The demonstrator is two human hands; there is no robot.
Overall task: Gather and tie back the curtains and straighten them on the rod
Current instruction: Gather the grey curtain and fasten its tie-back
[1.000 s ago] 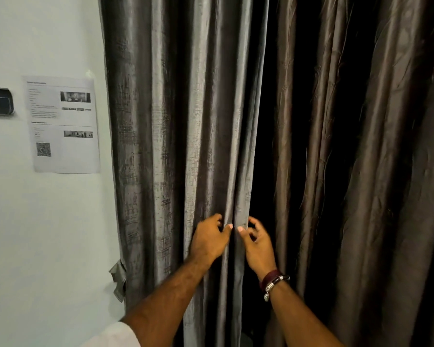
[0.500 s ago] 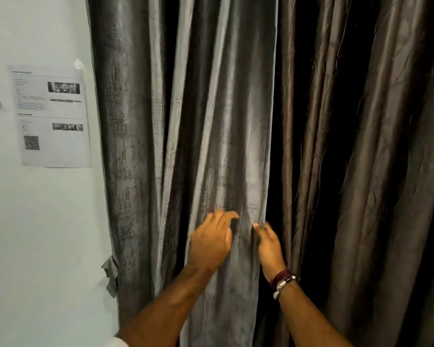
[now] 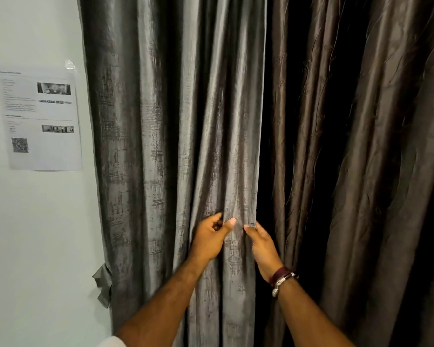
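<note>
A grey textured curtain [image 3: 161, 146] hangs in folds from the top of the view, next to the wall. A darker brown curtain [image 3: 373, 171] hangs to its right, with a black gap between them. My left hand [image 3: 208, 240] pinches a fold of the grey curtain between thumb and fingers at about waist height. My right hand [image 3: 261, 242], with bracelets at the wrist, grips the grey curtain's right edge just beside it. A grey fabric tieback [image 3: 103, 284] dangles at the curtain's left edge by the wall. The rod is out of view.
A pale wall [image 3: 35, 234] fills the left side. A printed paper notice [image 3: 42, 118] with a QR code is taped to it at head height.
Both hands have closed on the grey curtain's right-hand folds; the left went from reaching with loose fingers to pinching a fold. The view has shifted slightly to the right.
</note>
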